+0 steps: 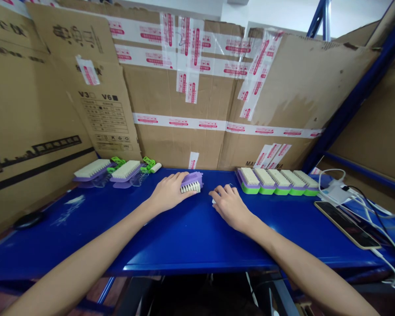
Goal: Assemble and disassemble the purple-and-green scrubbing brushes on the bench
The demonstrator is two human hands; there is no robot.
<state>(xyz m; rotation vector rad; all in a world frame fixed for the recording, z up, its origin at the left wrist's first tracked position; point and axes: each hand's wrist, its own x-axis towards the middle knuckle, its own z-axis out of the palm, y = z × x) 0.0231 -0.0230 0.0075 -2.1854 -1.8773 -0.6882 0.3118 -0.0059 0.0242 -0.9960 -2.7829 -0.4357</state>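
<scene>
My left hand is wrapped round a brush with a purple body and white bristles, held just above the blue table. To its right, my right hand has its fingers curled down near the tabletop. A small white piece shows at its fingertips, too little of it to name. At the back right stands a row of several brushes with white bristles and green and purple bodies. Two purple brush parts with white bristles lie at the back left, beside green pieces.
Taped cardboard walls the back of the table. On the right lie a phone and a white power strip with cables. A black object rests at the far left. A blue metal post rises at the right.
</scene>
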